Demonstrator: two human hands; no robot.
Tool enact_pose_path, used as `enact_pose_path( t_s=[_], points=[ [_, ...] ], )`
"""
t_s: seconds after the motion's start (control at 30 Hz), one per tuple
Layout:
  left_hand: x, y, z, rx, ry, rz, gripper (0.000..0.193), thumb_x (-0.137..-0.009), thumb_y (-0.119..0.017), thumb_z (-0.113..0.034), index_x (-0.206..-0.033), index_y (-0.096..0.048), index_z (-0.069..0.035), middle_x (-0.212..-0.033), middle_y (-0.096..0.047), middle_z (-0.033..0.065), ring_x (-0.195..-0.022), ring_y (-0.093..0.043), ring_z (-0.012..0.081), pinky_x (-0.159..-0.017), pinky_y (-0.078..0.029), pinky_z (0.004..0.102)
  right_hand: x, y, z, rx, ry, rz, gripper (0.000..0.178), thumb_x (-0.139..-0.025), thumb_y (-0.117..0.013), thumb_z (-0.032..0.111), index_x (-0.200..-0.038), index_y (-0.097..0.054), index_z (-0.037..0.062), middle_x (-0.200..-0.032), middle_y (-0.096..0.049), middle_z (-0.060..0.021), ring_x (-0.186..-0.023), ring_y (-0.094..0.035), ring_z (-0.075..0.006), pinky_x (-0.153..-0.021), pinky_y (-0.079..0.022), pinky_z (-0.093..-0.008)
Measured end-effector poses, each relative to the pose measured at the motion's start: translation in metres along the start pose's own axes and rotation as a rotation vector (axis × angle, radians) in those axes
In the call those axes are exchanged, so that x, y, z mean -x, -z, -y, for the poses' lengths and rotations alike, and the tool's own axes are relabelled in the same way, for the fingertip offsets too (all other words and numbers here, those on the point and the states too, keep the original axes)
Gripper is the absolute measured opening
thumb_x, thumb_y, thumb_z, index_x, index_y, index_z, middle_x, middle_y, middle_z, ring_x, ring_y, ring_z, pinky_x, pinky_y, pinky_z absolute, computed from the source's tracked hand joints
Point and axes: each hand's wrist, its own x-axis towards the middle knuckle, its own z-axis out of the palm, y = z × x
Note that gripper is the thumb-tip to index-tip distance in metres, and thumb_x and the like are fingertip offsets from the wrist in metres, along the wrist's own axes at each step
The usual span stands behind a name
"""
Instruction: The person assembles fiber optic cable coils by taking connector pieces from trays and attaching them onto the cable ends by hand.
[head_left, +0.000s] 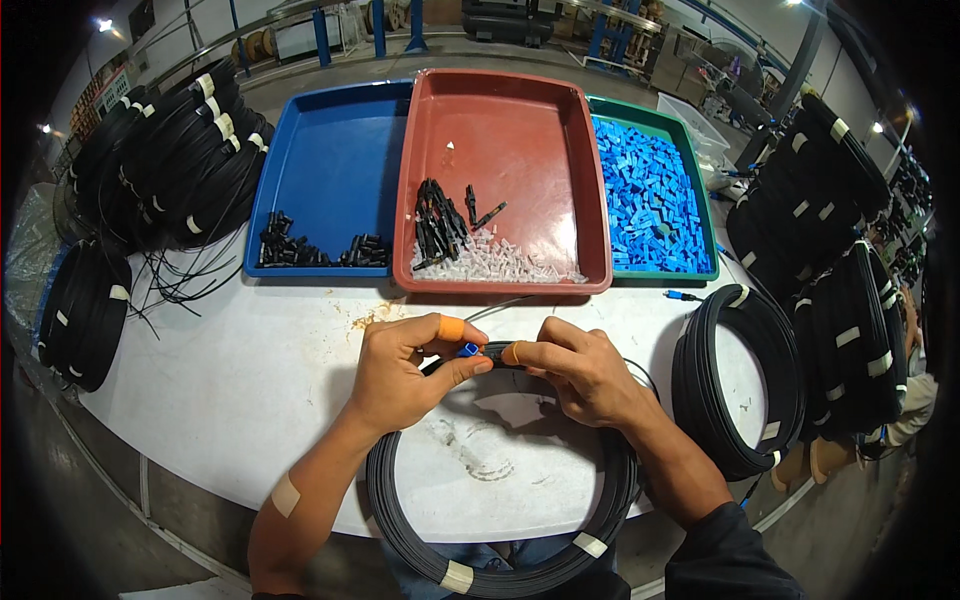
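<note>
From where I stood, the person's left hand [405,370] pinched a small blue connector housing [469,350] between thumb and forefinger, just above the far edge of a black cable coil [385,490]. The right hand [585,368] had its fingers curled in beside it, over that edge; I couldn't tell whether they gripped anything. The coil lay partly on the white table [200,400], its near side overhanging. Beyond stood a blue tray [335,150], a red tray [500,120] and a green tray [665,277] full of blue pieces [650,200].
</note>
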Motion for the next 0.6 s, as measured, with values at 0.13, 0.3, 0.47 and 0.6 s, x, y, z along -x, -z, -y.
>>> enact_pose_path(
  t_s=[0.13,0.3,0.47,0.6],
  points=[
    [-0.001,0.0,0.002,0.0,-0.045,-0.045,0.021,-0.079,-0.084,-0.001,-0.098,-0.075,0.003,-0.091,-0.077,0.0097,-0.082,-0.075,0.0153,-0.075,-0.06,0.0263,-0.006,0.005,0.008,0.075,0.002,0.096,0.075,-0.062,-0.074,-0.001,-0.132,-0.06,0.0251,-0.091,-0.055,-0.0042,-0.062,-0.061,-0.0271,-0.053,-0.052,-0.0382],
    [0.0,0.0,0.007,-0.032,-0.057,-0.031,0.021,-0.079,-0.084,0.001,-0.097,-0.076,0.002,-0.09,-0.077,0.0102,-0.083,-0.075,0.0159,-0.077,-0.061,0.0268,-0.011,0.006,0.011,0.094,0.027,0.102,0.074,-0.063,-0.077,0.003,-0.131,-0.059,0.0263,-0.091,-0.059,-0.005,-0.061,-0.063,-0.0278,-0.052,-0.052,-0.038],
    [0.002,-0.001,0.007,-0.002,-0.045,-0.023,0.021,-0.079,-0.084,0.002,-0.098,-0.076,0.003,-0.092,-0.077,0.011,-0.083,-0.075,0.016,-0.077,-0.061,0.0272,-0.012,0.008,0.008,0.093,0.041,0.154,0.062,-0.071,-0.077,0.004,-0.128,-0.06,0.0224,-0.089,-0.06,-0.0063,-0.064,-0.065,-0.0297,-0.054,-0.052,-0.0398],
    [0.002,-0.003,0.005,-0.021,-0.036,-0.056,0.021,-0.079,-0.084,0.003,-0.099,-0.076,0.003,-0.093,-0.076,0.0116,-0.084,-0.074,0.0155,-0.077,-0.06,0.0269,-0.008,0.002,-0.001,-0.073,0.018,0.048,0.059,-0.073,-0.074,0.003,-0.127,-0.06,0.022,-0.088,-0.06,-0.0074,-0.065,-0.065,-0.0308,-0.056,-0.052,-0.0411]
  ],
)
